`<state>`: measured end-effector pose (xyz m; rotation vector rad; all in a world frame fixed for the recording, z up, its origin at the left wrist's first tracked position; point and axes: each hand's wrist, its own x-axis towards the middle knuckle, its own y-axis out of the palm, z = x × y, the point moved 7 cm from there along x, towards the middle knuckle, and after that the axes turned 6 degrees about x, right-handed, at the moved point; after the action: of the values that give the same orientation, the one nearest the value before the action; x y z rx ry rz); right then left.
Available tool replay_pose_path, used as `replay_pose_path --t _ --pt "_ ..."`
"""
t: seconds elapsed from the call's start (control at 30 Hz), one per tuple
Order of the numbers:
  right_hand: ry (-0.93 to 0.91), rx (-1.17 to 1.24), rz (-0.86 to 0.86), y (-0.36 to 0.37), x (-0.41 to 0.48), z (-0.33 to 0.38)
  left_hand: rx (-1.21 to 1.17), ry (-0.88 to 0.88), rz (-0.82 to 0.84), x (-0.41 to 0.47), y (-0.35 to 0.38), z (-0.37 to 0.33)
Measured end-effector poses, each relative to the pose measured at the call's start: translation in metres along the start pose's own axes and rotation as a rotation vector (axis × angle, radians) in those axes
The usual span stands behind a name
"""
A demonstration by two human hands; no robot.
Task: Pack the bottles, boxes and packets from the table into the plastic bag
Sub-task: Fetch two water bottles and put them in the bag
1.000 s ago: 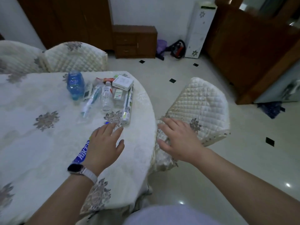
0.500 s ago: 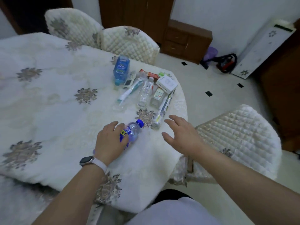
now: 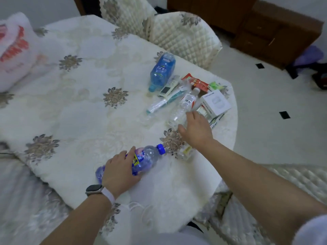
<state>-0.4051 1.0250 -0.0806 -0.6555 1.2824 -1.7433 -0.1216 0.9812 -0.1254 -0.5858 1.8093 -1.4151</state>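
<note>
- Two hands worked over the table (image 3: 79, 112), which was draped in a cream floral cloth.
- The left hand (image 3: 120, 172), a watch (image 3: 93, 189) on its wrist, lay curled over the blue-capped bottle (image 3: 148, 156) near the table's front edge, fingers wrapped round the labelled middle. The bottle lay on its side, its long axis running from near-left to far-right, with the cap pointing at the pile.
- The right hand (image 3: 196, 129) reached over the pile with fingers spread and loosely extended, holding nothing. Its fingertips hung at the base end of the clear bottle (image 3: 185, 105); whether they touched it could not be told.
- The clear bottle lay flat too, with its base towards the hand and its white cap towards the far right.
- Just beyond lay a large blue bottle (image 3: 161, 71) on its side, cap towards the near left.
- A white box (image 3: 215, 103) sat just right of the clear bottle, with a red packet (image 3: 196, 81) and a green packet (image 3: 215, 85) behind it.
- The plastic bag (image 3: 12, 50), white with red print, sat at the table's far left, well apart from everything else.
</note>
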Motion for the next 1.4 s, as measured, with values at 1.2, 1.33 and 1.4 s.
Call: replay_pose_path --t 1.2,1.33,1.4 --pt "0.747 1.169 0.107 0.05 0.054 -0.001 -0.905 -0.628 -0.31 -0.06 -0.065 0.013" --pt "0.728 1.373 0.104 0.037 0.023 0.017 -0.963 -0.609 -0.347 -0.077 -0.068 0.017" --pt "0.716 1.477 0.101 0.029 0.006 0.029 -1.0 -0.597 -0.366 -0.088 -0.069 0.02"
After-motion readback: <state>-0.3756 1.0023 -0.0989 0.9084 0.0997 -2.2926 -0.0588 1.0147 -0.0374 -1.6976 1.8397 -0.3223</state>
